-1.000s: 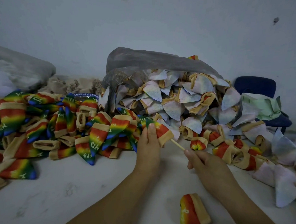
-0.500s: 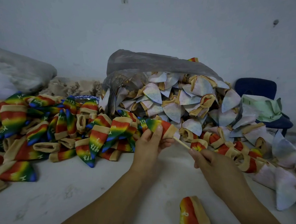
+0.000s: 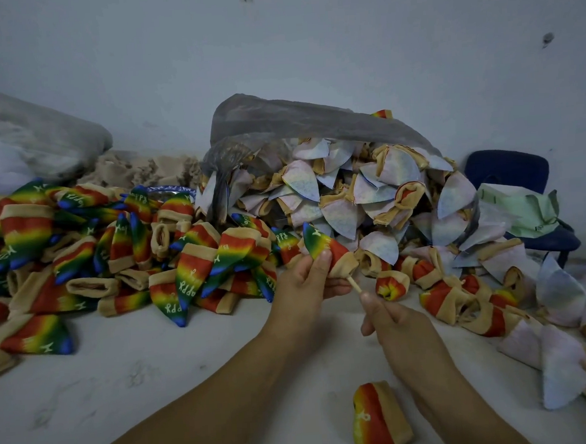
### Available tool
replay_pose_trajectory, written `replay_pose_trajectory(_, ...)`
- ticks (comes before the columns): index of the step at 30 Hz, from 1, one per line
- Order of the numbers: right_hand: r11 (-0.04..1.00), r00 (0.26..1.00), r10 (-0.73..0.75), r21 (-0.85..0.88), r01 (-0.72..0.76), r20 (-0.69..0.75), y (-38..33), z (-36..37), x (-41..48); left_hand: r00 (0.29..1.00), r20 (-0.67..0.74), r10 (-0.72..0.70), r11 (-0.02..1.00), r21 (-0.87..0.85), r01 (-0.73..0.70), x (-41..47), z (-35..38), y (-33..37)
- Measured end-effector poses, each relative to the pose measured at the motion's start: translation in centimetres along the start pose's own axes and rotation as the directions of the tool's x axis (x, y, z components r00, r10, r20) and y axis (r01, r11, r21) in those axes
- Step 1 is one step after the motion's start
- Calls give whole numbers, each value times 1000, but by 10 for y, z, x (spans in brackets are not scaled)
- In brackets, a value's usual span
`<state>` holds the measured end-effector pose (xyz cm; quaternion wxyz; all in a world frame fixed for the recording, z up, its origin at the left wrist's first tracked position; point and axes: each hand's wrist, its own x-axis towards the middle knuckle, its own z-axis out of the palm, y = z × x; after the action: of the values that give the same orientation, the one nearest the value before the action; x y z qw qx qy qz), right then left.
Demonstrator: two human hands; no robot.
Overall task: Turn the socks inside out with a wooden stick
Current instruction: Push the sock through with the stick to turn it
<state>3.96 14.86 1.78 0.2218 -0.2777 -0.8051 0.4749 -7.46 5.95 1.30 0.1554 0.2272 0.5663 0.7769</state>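
1. As only the head view is given, everything is told from it: a rainbow sock [image 3: 324,247] is held up in front of the grey plastic bag [image 3: 295,118], just below the bag's open mouth.
2. The sock's beige cuff is pinched by the left hand [image 3: 305,282]. Its grip is clenched on the fabric, with the thumb laid on the coloured side.
3. A wooden stick [image 3: 354,285] is seen coming out of the cuff, on the side away from the bag. Its lower end is grasped in the right hand [image 3: 397,328], whose grip is closed round it.
4. Pale, inside-out socks [image 3: 369,200] are spilled out of the bag's mouth.
5. In front of the bag and to its right, half-turned socks [image 3: 391,284] showing red and beige are strewn.
6. To the left of the bag, a heap of rainbow socks [image 3: 132,252] is spread over the white counter [image 3: 157,384].
7. One more rainbow sock [image 3: 375,419] is laid alone, well in front of the bag, between the two forearms.
8. To the right of the bag, a blue chair [image 3: 508,171] is seen with a pale green cloth [image 3: 524,211] draped on it.
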Motion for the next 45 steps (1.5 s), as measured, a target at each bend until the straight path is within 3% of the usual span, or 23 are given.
replay_pose_trajectory(9,962,990,-136,-244,125,-27,13,-25,11,1000,19,-2,999,-39,3,0,-4,-6)
replay_pose_trajectory(15,933,988,-149,-326,150,27,15,-28,13,999,20,-37,998,59,36,2,-10,-7)
replay_pose_trajectory(20,900,980,-163,-391,194,111,14,-12,9,987,81,-138,968,-198,152,5,-11,-1)
replay_pose_trajectory(24,873,968,-211,-420,249,137,14,-8,6,970,-20,-241,956,-178,233,4,-9,-1)
replay_pose_trajectory(27,895,960,-241,-351,276,142,13,-11,5,980,-22,-200,951,-247,188,3,-7,0)
replay_pose_trajectory(34,884,953,-234,-368,290,190,11,-1,2,971,82,-224,765,-602,227,4,-16,12)
replay_pose_trajectory(37,938,973,-181,-271,214,143,11,-4,3,958,59,-280,793,-549,265,5,-13,12)
replay_pose_trajectory(41,966,979,-153,-188,176,132,11,-7,3,972,37,-231,855,-469,221,6,-9,10)
replay_pose_trajectory(45,965,979,-145,-198,172,146,11,-7,2,970,-180,-166,983,-111,147,5,-13,2)
